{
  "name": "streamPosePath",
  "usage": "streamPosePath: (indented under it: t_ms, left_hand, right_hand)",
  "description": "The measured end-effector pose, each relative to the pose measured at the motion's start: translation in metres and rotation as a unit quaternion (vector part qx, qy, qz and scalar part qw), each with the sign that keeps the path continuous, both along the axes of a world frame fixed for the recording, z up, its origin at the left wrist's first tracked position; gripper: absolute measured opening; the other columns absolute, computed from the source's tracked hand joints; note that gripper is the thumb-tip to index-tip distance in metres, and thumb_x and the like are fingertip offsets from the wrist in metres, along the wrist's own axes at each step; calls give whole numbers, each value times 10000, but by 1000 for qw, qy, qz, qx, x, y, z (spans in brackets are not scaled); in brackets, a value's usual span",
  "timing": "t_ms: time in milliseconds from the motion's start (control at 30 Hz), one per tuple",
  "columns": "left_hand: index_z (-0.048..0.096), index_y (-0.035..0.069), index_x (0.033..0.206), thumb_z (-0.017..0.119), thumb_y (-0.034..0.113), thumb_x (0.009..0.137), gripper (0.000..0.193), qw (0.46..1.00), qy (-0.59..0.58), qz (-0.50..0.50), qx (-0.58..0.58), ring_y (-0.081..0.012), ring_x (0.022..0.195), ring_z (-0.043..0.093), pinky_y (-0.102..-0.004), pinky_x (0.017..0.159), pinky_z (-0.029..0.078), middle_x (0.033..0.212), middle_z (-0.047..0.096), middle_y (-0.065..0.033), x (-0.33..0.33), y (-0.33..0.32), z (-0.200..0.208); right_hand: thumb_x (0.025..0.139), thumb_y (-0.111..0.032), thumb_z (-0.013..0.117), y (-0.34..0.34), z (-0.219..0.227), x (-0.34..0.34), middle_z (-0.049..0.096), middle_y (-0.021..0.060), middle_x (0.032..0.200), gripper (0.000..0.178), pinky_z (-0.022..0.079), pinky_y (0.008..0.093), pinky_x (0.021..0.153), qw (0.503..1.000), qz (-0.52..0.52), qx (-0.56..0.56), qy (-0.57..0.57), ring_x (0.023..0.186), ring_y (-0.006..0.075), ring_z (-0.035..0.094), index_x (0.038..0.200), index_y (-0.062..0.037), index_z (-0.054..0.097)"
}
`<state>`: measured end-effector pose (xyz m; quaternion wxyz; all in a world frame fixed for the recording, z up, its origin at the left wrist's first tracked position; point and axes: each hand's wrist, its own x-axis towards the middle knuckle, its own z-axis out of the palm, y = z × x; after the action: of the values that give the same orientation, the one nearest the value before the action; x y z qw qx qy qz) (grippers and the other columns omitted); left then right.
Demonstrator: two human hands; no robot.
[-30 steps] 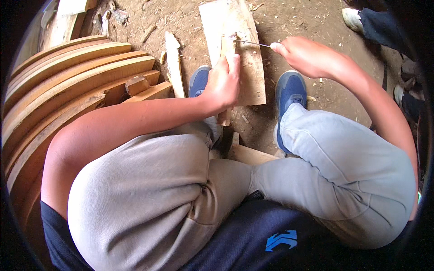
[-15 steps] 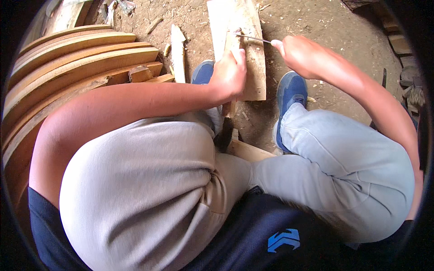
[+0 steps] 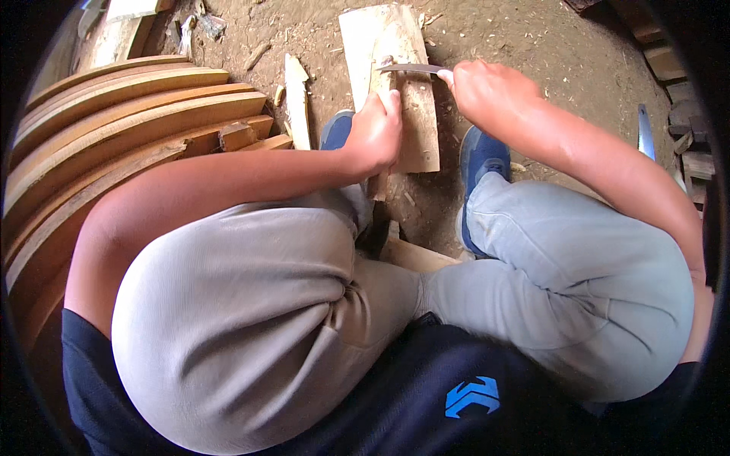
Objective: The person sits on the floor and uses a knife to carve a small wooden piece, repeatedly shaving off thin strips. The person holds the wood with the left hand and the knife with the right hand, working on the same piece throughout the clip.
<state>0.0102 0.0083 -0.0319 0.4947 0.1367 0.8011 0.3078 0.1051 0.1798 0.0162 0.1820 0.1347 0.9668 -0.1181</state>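
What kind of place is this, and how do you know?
Probably a simple woodworking spot: many planks lie at the left, wood scraps lie on the dirt floor, and the right hand holds a thin blade.

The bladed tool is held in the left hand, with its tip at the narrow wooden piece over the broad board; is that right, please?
Not quite: the head view shows the bladed tool in the right hand, not the left hand, with its tip at the narrow wooden piece over the broad board.

Curved knife [image 3: 414, 68], crossing slim wooden stick [image 3: 385, 83]
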Motion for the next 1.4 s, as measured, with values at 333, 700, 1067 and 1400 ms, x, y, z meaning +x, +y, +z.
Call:
streamPosePath:
  t_ms: [333,700,1067,1400]
  left_hand:
    - [384,-52,1049,325,418,1038,474,999,-39,7,0,-315,478,597,-439,468,498,644,567,-213,-7,-8,10]
    - [425,-65,1019,357,432,1015,501,997,-58,39,-13,-285,465,595,-426,480,504,678,583,-195,-6,-5,13]
    - [519,-108,1074,367,447,994,582,1000,23,12,-14,-495,988,611,-511,913,447,975,628,-356,-6,-9,-8]
    - [478,-100,1109,496,342,968,464,999,-10,11,-41,-438,829,675,-485,783,540,934,632,-342,-8,-2,15]
  right_hand:
    - [1026,-361,452,27,17,-18,581,235,816,388,438,454,729,981,-36,-182,-57,791,399,571,926,12,488]
    - [1016,-293,445,47,-4,-22,597,206,823,245,425,510,707,993,71,-82,39,834,424,571,966,-58,494]
    - [1003,-343,446,46,-12,-26,663,161,786,277,497,504,700,992,124,-2,17,779,369,653,990,-115,603]
    - [991,-314,472,47,-14,-28,670,161,778,249,502,505,695,987,153,6,55,773,382,654,974,-102,603]
